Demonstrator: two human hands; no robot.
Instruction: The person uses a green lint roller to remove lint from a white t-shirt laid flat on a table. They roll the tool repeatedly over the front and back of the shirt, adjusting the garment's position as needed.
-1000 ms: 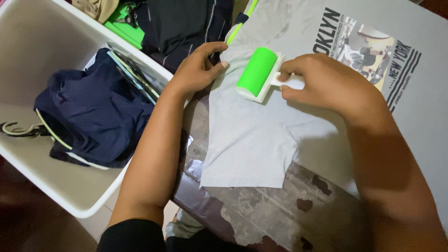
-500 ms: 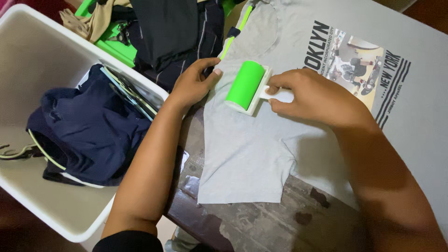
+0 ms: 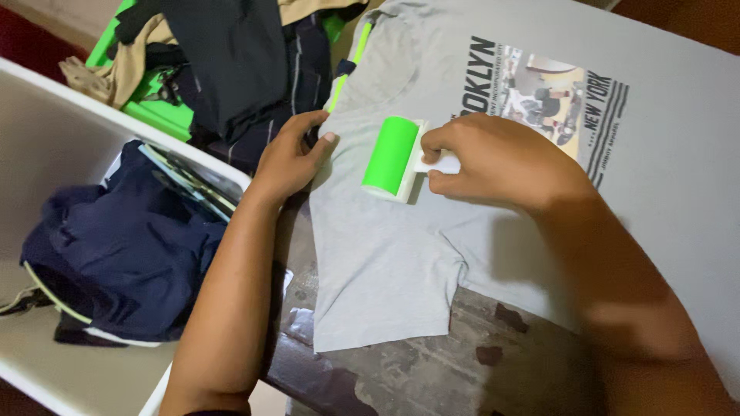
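Right hand (image 3: 493, 162) closed around the white handle of a lint roller (image 3: 391, 156); green roll lies flat on the shoulder area of a grey printed T-shirt (image 3: 385, 254), just left of the fingers. Left hand (image 3: 289, 158) rests at the shirt's sleeve-side edge, fingers loosely curled, thumb pressing the fabric, gripping nothing. Shirt spread on a worn, peeling table (image 3: 432, 370) beneath both forearms. Left of the left arm: white plastic bin (image 3: 46, 115) containing a dark navy garment (image 3: 123, 246). Beyond the left hand: heap of dark clothes (image 3: 239, 69) over something bright green
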